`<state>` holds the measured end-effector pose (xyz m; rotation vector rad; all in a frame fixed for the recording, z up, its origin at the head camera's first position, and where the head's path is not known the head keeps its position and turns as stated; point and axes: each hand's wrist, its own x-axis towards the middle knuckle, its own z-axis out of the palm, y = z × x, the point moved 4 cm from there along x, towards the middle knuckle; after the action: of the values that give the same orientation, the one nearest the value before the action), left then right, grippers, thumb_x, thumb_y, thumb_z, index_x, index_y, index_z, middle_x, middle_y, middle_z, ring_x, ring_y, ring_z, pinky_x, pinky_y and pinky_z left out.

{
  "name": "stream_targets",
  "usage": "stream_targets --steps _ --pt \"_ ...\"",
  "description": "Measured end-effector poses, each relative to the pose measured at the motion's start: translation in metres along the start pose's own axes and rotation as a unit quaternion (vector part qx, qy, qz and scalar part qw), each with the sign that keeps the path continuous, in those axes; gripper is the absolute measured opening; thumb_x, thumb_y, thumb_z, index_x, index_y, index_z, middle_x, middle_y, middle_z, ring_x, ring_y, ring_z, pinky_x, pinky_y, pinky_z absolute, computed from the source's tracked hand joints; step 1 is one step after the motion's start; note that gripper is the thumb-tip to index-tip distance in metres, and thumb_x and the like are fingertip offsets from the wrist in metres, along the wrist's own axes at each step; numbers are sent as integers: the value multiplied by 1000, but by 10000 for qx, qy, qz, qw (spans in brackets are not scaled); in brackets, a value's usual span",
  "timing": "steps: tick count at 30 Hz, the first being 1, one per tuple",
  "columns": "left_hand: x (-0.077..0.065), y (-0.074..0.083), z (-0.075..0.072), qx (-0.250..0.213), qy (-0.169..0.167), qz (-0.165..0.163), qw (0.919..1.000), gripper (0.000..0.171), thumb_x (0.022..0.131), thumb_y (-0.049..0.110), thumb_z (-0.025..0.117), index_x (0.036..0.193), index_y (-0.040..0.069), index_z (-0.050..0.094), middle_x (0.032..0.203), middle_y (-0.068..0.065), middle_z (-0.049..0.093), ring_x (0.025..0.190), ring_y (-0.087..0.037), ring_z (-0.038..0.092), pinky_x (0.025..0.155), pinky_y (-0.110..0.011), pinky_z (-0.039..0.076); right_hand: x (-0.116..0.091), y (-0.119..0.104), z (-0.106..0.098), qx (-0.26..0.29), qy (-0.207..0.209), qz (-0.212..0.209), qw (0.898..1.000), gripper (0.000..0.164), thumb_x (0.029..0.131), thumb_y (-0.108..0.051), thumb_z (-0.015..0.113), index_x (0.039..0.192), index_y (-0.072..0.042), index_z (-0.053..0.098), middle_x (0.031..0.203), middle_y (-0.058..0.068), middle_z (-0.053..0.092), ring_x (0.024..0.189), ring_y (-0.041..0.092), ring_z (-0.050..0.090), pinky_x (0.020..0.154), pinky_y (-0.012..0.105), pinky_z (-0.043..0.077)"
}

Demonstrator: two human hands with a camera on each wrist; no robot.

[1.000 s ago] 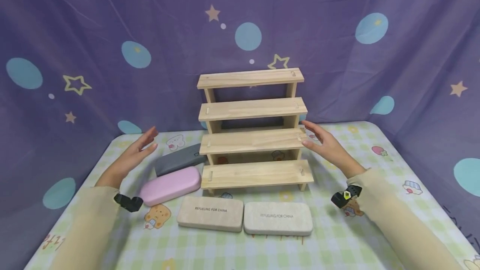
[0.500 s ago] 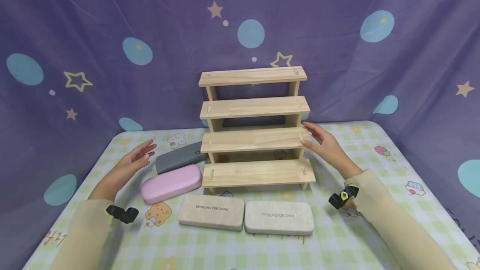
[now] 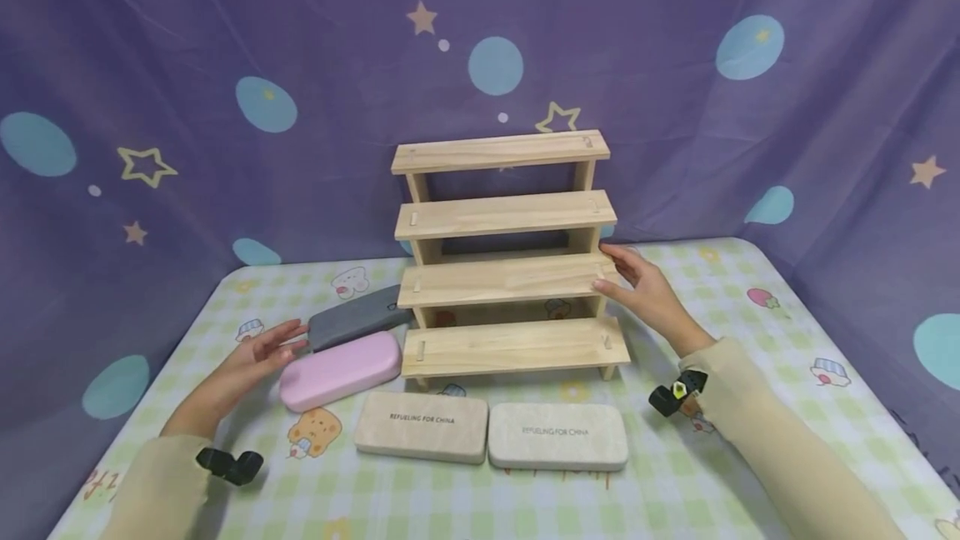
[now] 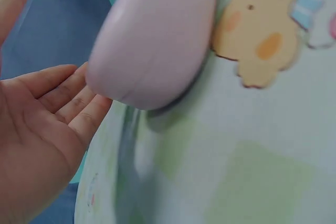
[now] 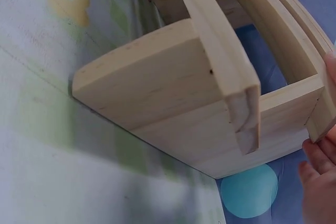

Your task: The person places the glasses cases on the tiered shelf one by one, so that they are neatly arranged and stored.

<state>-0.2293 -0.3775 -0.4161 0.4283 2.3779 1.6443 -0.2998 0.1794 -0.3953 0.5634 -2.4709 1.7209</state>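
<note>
A wooden step shelf (image 3: 510, 277) with several tiers stands in the middle of the table. My right hand (image 3: 651, 298) holds the right end of its second tier from the bottom, thumb over the board and fingers behind the end. In the right wrist view, fingers (image 5: 319, 161) meet the board's end. On the left, my left hand (image 3: 247, 365) is beside the pink glasses case (image 3: 341, 371), fingers loosely extended. The left wrist view has those fingers (image 4: 73, 95) right at the rounded end of the pink case (image 4: 155, 40).
A dark grey glasses case (image 3: 358, 317) lies behind the pink one, its right end close to the shelf. In front sit a beige case (image 3: 422, 429) and a pale grey case (image 3: 557, 437), side by side on the checked tablecloth (image 3: 525, 511). A purple curtain (image 3: 322, 40) hangs behind.
My left hand has come down and toward me to the pink case's left end. My right hand has closed in slightly on the shelf's end. The cases stay where they were.
</note>
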Motion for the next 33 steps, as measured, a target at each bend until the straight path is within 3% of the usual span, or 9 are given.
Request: stream_targets --steps 6,13,16,24,33 --pt "-5 -3 6 -235 9 67 9997 58 98 6 47 145 -11 17 128 25 48 113 8 50 88 -8 37 1 1 0 137 -11 125 9998 65 89 -15 67 143 1 35 148 18 32 139 32 26 112 42 21" --pt "-13 -11 6 -361 93 182 9991 36 94 -2 49 130 3 50 118 20 59 106 6 54 86 -8 37 1 3 1 267 26 141 9995 66 88 -14 67 143 3 34 149 18 31 140 30 24 113 41 19" --pt "-15 -15 8 -347 48 139 9993 34 93 -3 51 124 10 57 116 21 60 104 6 55 84 -9 39 0 3 1 236 46 141 9996 66 88 -15 67 143 2 34 149 18 31 140 30 24 113 41 19" --pt "-16 -18 14 -475 -296 188 9983 49 86 -8 57 134 -3 45 124 19 56 111 6 51 88 -10 38 0 2 3 288 87 170 9994 65 89 -11 66 144 3 33 150 19 30 140 30 23 113 39 19" --pt "-15 -30 15 -161 -73 -140 9997 63 81 -7 64 138 -5 38 122 22 54 108 5 51 87 -11 38 1 2 3 207 69 214 9995 65 89 -6 64 144 6 31 150 22 27 140 33 21 113 42 18"
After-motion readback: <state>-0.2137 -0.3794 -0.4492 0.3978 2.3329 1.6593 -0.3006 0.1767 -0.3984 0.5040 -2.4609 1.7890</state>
